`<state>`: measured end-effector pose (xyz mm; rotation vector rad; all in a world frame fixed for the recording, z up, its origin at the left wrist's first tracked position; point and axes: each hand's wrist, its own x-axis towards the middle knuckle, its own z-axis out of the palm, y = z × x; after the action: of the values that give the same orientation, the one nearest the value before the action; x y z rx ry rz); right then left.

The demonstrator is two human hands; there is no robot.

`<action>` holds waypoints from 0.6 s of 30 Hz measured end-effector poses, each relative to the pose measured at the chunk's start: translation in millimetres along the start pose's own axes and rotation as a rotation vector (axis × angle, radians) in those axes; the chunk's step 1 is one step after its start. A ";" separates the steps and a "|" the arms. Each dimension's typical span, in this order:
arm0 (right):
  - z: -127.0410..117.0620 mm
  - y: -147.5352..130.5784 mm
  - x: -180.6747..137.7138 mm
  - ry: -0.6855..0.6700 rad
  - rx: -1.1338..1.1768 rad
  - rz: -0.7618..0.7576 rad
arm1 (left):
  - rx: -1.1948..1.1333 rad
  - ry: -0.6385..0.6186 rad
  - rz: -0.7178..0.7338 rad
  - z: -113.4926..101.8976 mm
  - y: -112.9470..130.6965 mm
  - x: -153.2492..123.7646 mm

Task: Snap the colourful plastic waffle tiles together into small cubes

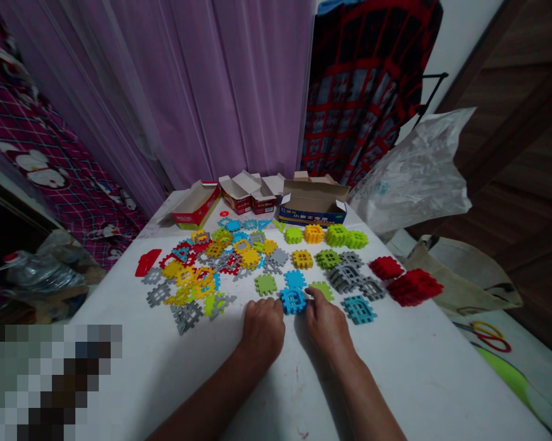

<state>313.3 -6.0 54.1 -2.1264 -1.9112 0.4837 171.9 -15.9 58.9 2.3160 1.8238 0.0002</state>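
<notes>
A small stack of blue interlocking plastic tiles (293,301), the top one with a window grid, is between my two hands near the middle of the table. My left hand (264,326) is closed, its curled fingers against the stack's left edge. On the other side my right hand (327,321) grips the right edge, with the index finger reaching forward beside it. Directly behind lies a flat light-blue tile (295,279). Green tiles flank it, one left (266,284) and one right (322,290), partly covered by my right fingers.
A mixed heap of tiles (250,257) spreads to the left. Sorted stacks include grey (344,277), red (416,288), yellow (302,259) and teal (359,310). Open cardboard boxes (312,214) line the back edge. Scissors (489,337) lie beyond the right edge.
</notes>
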 end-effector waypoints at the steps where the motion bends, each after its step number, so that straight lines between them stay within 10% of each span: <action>1: 0.2 0.5 0.3 0.003 0.006 0.004 | -0.002 -0.001 0.001 0.8 -0.2 0.0; 8: 3.2 15.9 4.4 0.198 0.147 -0.021 | -0.007 0.025 0.035 -6.2 -16.5 5.0; 18: -40.9 59.4 7.9 1.018 0.755 0.048 | 0.054 -0.011 0.400 -49.0 -46.2 93.3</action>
<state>384.5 -3.3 67.7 -1.4415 -0.8938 0.0468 144.1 91.7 88.9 2.6697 1.3403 -0.0053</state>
